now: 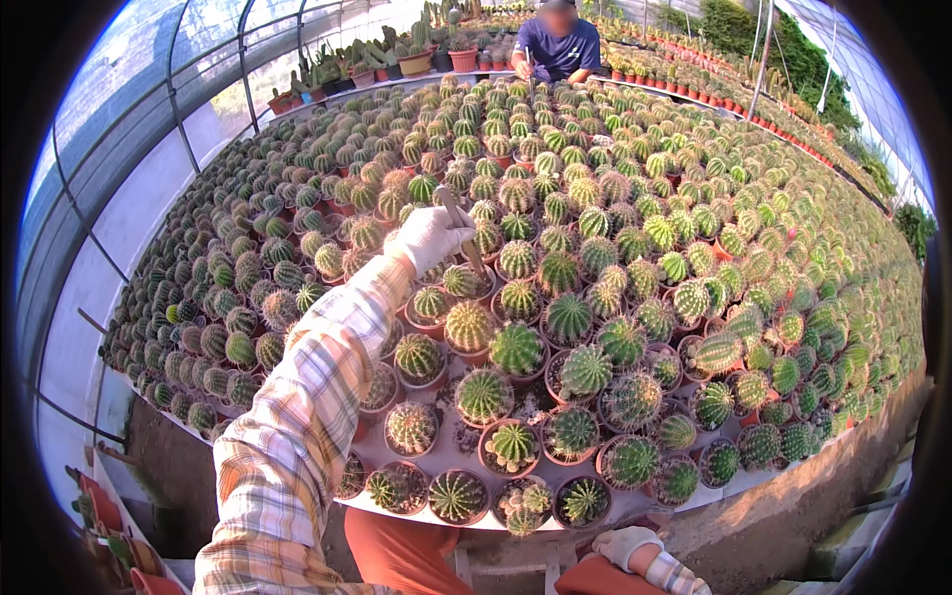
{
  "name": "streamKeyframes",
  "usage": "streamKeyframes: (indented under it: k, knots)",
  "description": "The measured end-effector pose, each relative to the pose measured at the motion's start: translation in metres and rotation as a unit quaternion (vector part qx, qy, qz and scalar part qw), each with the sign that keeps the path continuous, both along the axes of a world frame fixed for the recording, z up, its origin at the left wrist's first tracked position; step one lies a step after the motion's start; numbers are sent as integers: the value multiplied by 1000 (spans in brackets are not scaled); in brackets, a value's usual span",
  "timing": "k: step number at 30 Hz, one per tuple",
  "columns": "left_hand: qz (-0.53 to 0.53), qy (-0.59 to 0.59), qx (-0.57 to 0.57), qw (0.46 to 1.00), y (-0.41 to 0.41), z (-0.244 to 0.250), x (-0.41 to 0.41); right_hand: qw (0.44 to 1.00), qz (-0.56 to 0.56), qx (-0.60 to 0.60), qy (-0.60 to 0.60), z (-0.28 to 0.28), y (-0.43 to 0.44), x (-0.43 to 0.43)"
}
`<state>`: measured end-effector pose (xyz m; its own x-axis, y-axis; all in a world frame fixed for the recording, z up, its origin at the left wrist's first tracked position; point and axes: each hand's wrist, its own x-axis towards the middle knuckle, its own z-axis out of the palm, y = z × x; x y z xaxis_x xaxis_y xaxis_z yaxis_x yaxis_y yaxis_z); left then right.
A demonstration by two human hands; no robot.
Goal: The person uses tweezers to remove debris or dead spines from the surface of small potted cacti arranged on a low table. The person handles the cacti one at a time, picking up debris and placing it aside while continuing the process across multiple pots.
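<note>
My left hand [431, 236], in a white glove and plaid sleeve, reaches far out over the potted cacti. It grips a long, narrow tool [473, 256], which looks like tweezers. The tool's lower end points down among the pots, beside a small round cactus [460, 280]; its tip is hard to make out. Just nearer stands a yellow-spined cactus [468, 327] in its pot. My right hand [626, 547], also gloved, rests low by my right knee [606, 579], below the bench edge. Its fingers are partly hidden, so whether it holds anything is unclear.
Tightly packed spiny cacti [569, 320] in pots cover a wide pale bench [550, 523]. Across it, a person [559, 44] holds another long tool [529, 65]. Larger potted cacti [415, 53] line the back. A curved greenhouse frame [172, 89] rises at left.
</note>
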<state>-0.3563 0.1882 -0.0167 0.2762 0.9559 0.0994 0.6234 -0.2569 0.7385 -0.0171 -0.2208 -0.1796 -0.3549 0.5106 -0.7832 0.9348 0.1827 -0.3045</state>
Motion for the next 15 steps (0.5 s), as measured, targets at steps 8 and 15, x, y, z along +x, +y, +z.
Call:
streamKeyframes:
  k: [8, 15]
  knots:
    - [17, -7, 25, 999, 6, 2, -7, 1000, 24, 7, 8, -12, -5, 5]
    - [12, 1, 56, 998, 13, -16, -10, 997, 69, 17, 9, -6, -1, 2]
